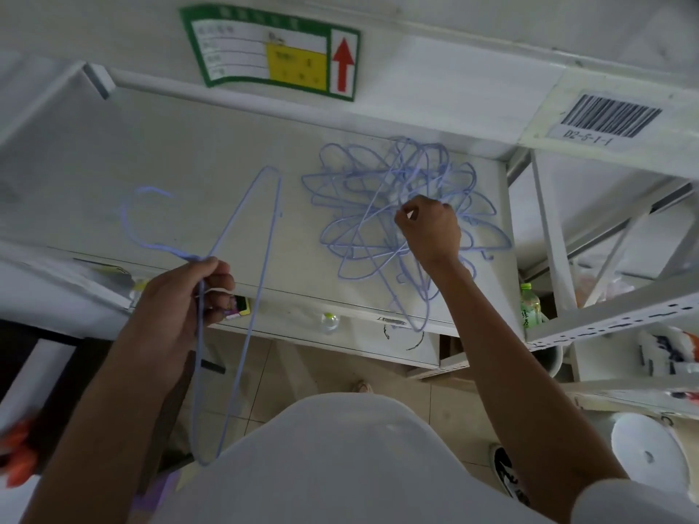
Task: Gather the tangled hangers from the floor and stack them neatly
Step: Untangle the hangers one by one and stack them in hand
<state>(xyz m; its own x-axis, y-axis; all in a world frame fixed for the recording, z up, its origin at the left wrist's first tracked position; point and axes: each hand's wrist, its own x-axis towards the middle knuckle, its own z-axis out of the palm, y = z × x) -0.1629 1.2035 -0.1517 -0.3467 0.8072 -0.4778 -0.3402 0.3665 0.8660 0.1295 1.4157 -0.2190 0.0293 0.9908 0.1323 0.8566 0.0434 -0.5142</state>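
A tangle of thin light-blue wire hangers [378,206] lies on the white shelf top [170,153], toward its right end. My right hand [429,228] rests in the middle of the tangle, its fingers pinched on one wire. My left hand [189,296] is closed around the neck of a single blue hanger [249,259]. That hanger stands apart from the heap, its hook curling up to the left and its long triangle hanging past the shelf's front edge toward the floor.
A green and yellow label with a red arrow [272,51] is on the wall behind. A barcode sticker [609,119] marks the rack at right. A green bottle [529,306] stands below the shelf, beside a white round lid [646,451]. Tiled floor lies beneath.
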